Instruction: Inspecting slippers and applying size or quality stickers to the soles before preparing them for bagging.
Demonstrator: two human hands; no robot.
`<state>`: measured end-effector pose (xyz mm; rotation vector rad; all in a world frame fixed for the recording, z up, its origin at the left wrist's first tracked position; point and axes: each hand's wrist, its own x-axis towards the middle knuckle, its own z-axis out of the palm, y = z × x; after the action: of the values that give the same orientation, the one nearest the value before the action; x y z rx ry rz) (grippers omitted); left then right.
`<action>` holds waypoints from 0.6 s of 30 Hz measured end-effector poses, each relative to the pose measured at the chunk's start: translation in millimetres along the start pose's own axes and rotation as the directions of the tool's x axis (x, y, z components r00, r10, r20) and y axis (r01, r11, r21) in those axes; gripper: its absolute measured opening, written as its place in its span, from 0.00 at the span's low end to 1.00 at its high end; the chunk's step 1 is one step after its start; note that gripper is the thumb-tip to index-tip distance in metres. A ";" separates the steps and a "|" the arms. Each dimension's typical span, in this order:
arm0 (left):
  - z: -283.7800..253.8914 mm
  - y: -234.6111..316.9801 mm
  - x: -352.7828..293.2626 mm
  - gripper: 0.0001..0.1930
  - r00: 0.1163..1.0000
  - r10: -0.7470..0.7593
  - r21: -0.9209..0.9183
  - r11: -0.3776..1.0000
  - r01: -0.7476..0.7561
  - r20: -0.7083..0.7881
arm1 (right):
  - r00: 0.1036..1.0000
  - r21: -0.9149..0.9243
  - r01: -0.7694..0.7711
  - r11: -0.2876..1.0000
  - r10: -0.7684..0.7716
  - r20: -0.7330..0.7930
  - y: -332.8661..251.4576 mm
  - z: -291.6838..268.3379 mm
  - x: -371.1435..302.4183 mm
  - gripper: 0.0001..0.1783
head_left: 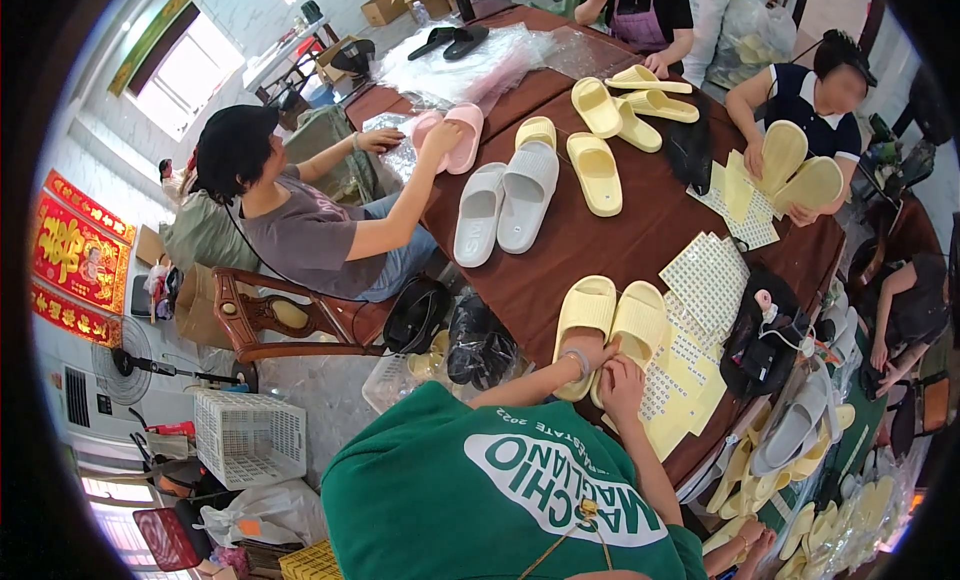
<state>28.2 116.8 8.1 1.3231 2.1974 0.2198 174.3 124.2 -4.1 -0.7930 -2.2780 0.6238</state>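
Observation:
A pair of pale yellow slippers [641, 320] lies at the table edge in front of me, toes pointing away. My left hand [594, 354], with a bracelet at the wrist, is closed at the heel end between the two slippers. Next to it, my right hand [622, 383] grips the heel of the right slipper; its fingertips are partly hidden. Sheets of small round stickers [705, 280] on yellow and white backing lie just right of the slippers. Farther off stand a grey pair of slippers [527, 200] and several more yellow slippers [595, 170].
A dark red cloth covers the table [530, 290]. Across the left side, a person handles pink slippers [464, 140]; another at the far right holds yellow ones. A black bag [765, 330] lies on the right. Clear plastic bags [480, 60] cover the far end. A wooden chair [290, 315] stands left.

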 end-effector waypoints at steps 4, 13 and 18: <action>-3.3 2.6 -1.1 0.38 1.000 0.002 -0.004 1.000 -0.002 -0.016 | 1.000 -0.016 0.019 1.000 -0.019 -0.016 -2.8 -2.5 3.0 0.08; -9.6 5.1 -4.4 0.38 1.000 -0.009 -0.008 1.000 0.009 0.014 | 1.000 -0.005 -0.012 1.000 0.012 0.010 -1.4 -2.0 0.6 0.08; -4.0 3.1 -1.8 0.39 1.000 -0.014 -0.016 1.000 0.014 0.013 | 1.000 -0.003 0.003 1.000 -0.003 -0.001 -1.9 -2.2 1.8 0.08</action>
<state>29.0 117.4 13.4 1.2967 2.1888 0.2221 174.0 124.5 -0.7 -0.7906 -2.2795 0.6192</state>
